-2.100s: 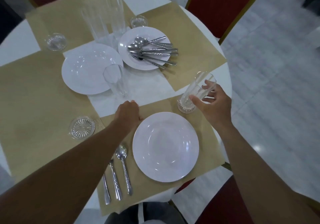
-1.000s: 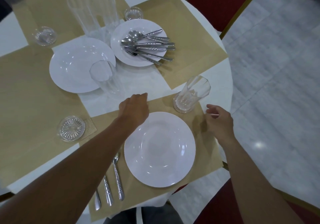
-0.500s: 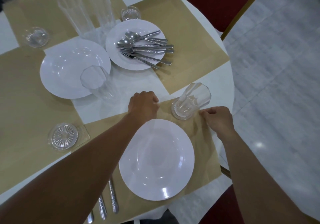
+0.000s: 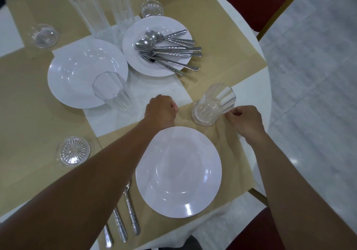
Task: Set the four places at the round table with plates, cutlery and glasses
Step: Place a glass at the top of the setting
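Note:
The near place has a white plate (image 4: 178, 171) on a tan placemat (image 4: 229, 151), cutlery (image 4: 127, 217) to its left and a clear glass (image 4: 213, 105) on a coaster at its top right. My left hand (image 4: 161, 111) grips the placemat's far edge with curled fingers. My right hand (image 4: 245, 120) pinches the mat's far right edge beside the glass. A second white plate (image 4: 77, 72) and a plate (image 4: 133, 37) holding several spoons and forks (image 4: 168, 51) lie in the table's middle.
A tall glass (image 4: 114, 93) stands before the middle plate and more stacked glasses (image 4: 100, 8) at the back. Glass coasters sit at the left (image 4: 74, 150), back left (image 4: 44, 35) and back (image 4: 151, 8). Red chairs stand at the far right (image 4: 251, 4) and near right (image 4: 257, 232).
My right hand let go of the glass on its coaster and dropped to the placemat's edge. My left hand slid right along the mat's far edge. The plate and mat shifted slightly.

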`<state>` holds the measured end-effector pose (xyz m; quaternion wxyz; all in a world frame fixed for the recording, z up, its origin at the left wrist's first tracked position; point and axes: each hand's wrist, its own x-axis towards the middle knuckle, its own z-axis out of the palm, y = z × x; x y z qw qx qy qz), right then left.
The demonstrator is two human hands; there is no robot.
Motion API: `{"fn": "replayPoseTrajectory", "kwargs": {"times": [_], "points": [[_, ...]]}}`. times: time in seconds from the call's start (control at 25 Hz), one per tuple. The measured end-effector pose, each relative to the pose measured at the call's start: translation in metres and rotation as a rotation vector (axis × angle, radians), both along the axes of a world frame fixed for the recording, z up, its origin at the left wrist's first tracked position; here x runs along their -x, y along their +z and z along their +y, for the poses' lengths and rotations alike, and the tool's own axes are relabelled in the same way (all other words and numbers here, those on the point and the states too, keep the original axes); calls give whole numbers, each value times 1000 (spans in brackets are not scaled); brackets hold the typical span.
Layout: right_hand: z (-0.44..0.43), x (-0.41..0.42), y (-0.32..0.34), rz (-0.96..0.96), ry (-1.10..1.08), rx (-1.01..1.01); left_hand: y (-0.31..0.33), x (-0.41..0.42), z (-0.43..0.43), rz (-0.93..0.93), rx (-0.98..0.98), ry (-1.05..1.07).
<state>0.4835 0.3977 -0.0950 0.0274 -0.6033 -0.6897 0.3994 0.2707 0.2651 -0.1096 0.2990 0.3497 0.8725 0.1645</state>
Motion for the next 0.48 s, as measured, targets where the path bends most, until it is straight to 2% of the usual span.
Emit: {"fn": "replayPoseTrajectory", "kwargs": {"times": [0.48], "points": [[30, 38, 0, -29, 52, -46, -8, 18, 15, 24, -5, 129]]}}
